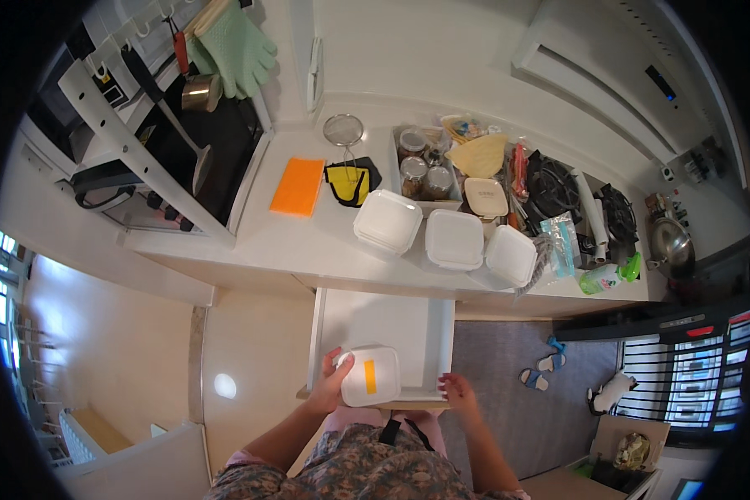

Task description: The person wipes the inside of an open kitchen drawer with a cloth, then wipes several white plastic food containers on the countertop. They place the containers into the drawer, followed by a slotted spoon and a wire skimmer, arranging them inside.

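My left hand (330,386) holds a square white lidded plastic container (384,359) by its left side, thumb on top. A yellow-orange strip (370,377) is stuck across the lid. The container is over the front of a pulled-out white drawer (375,315), whose visible floor is bare. At the drawer's front right corner is my right hand (459,398), its fingers bent close to the side wall; whether they grip it I cannot tell. Beyond the drawer, white-lidded containers stand on the counter: a left one (387,220), a middle one (454,239) and a right one (510,255).
On the counter (250,234) are an orange cloth (297,186), a wire strainer (344,130), a box of jars (428,203), a green spray bottle (603,277) and gas burners (553,184). A metal-framed rack (134,156) stands left. Slippers (533,379) and a cat (614,392) are on the floor.
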Demonstrator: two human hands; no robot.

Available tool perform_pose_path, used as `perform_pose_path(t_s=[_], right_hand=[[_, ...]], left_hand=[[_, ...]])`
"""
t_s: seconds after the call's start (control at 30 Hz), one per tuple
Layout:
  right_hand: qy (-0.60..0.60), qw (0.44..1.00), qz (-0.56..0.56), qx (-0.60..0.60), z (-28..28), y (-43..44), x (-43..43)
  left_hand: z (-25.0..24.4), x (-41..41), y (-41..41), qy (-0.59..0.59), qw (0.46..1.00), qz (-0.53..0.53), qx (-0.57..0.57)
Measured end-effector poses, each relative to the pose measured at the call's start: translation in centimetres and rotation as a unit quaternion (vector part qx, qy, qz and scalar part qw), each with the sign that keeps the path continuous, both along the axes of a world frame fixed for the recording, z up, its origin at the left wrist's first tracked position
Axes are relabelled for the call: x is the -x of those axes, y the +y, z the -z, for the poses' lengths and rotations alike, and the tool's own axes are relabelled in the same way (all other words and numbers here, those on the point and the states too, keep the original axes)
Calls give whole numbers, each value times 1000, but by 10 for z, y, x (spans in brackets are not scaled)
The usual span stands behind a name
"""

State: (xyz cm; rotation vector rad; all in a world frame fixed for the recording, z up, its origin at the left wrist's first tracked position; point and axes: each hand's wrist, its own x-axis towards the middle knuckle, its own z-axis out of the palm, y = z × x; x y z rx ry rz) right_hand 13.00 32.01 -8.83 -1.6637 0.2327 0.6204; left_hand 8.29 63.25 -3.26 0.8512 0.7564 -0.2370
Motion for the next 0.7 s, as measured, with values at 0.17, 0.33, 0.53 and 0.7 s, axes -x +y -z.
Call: perform_pose_path(t_s=[0.17, 0.33, 0.53, 0.7], right_hand=[[56, 994, -92, -32, -56, 42, 10], [54, 997, -50, 1, -14, 32, 39], [47, 998, -32, 25, -6, 24, 44], [8, 999, -7, 35, -2, 15, 37]], left_hand=[[3, -14, 8, -91, 995, -45, 5], [-7, -64, 65, -170, 971, -165, -39], [-20, -123, 134, -207, 934, -288, -29], [-17, -145, 151, -147, 936, -319, -8]])
